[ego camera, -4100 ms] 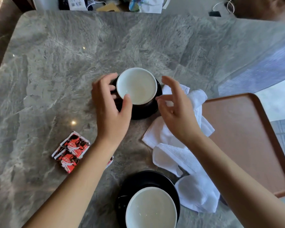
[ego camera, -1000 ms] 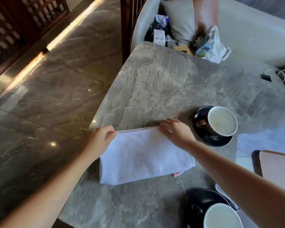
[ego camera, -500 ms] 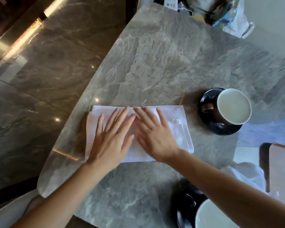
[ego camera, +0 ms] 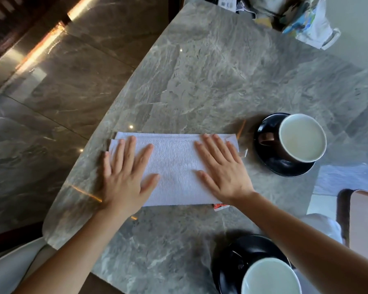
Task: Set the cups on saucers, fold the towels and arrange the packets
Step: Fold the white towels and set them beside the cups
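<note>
A white towel (ego camera: pixel 174 166) lies folded into a flat rectangle near the table's left edge. My left hand (ego camera: pixel 125 175) presses flat on its left end and my right hand (ego camera: pixel 223 168) presses flat on its right end, fingers spread. A red packet (ego camera: pixel 220 206) peeks out from under the towel's near right corner. A dark cup with a white inside (ego camera: pixel 300 139) stands on a black saucer (ego camera: pixel 285 166) to the right. A second cup (ego camera: pixel 270 276) on a black saucer (ego camera: pixel 229 259) sits at the bottom. Another white towel (ego camera: pixel 319 225) lies crumpled behind my right forearm.
The grey marble table (ego camera: pixel 210 71) ends in a curved edge just left of the towel, with tiled floor beyond. A brown tray (ego camera: pixel 363 219) lies at the right edge. Bags and a printed pouch (ego camera: pixel 306 20) rest on a seat at the far side.
The towel went from held by its far corners to folded flat. My hands have slid apart from its middle to its two ends, pressing it smooth.
</note>
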`<state>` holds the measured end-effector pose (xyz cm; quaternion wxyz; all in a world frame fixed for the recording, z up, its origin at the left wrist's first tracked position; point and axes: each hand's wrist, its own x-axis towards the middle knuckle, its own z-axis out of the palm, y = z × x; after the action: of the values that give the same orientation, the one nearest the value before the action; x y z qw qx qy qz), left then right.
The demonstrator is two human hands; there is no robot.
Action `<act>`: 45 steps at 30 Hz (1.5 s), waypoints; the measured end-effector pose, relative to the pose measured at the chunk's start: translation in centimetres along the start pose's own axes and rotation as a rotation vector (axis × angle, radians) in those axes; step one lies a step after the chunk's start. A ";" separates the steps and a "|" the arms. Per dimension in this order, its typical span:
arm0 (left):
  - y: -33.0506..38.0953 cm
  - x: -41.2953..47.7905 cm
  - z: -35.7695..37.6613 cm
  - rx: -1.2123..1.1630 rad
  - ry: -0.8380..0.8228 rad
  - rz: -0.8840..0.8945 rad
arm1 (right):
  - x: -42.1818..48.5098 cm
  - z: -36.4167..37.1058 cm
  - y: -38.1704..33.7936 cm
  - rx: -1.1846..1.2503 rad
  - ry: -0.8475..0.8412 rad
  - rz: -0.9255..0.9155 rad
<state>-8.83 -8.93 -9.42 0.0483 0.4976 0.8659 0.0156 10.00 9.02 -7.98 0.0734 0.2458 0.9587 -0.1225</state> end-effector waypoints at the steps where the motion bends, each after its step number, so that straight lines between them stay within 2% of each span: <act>1: 0.1 0.0 -0.2 -0.002 -0.012 -0.007 | 0.0 -0.1 0.0 0.007 -0.001 0.000; 5: 0.3 0.1 -0.8 -0.064 -0.055 -0.026 | -0.1 -0.3 -0.1 0.020 -0.001 -0.003; 7: 0.3 0.3 -1.0 -0.207 -0.044 -0.071 | -0.1 -0.4 -0.1 0.066 0.016 -0.015; 11: -0.7 -1.0 -1.9 -0.469 0.208 -0.366 | -0.3 -1.1 -0.2 0.302 0.162 -0.012; 14: -1.0 -2.1 -2.4 -0.494 0.227 -0.516 | -0.1 -1.7 -1.6 0.443 0.327 -0.011; 19: -0.9 -1.7 -3.0 -0.529 0.198 -0.593 | 3.3 -3.3 -6.7 0.582 0.219 -0.097; 26: -0.7 -0.4 -3.3 -0.847 0.255 -0.628 | 9.8 -3.5 -13.1 0.532 0.031 -0.271; 30: -0.5 -0.5 -3.4 -0.867 0.318 -0.453 | 12.0 -2.9 -14.2 0.472 -0.108 -0.219; 36: -1.3 -0.5 -3.5 -0.972 0.332 -0.372 | 12.5 -2.8 -13.3 0.440 -0.059 -0.161; 40: -2.6 -0.9 -4.1 -0.879 0.199 -0.422 | 12.8 -2.7 -13.3 0.487 0.030 -0.113; 45: -5.0 -2.7 -4.6 -0.697 -0.024 -0.431 | 14.0 -2.1 -13.7 0.422 -0.013 -0.062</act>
<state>-12.22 -13.70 -5.03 0.2263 0.2589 0.8925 0.2920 -9.01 4.28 -6.06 0.0227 0.2251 0.9185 -0.3244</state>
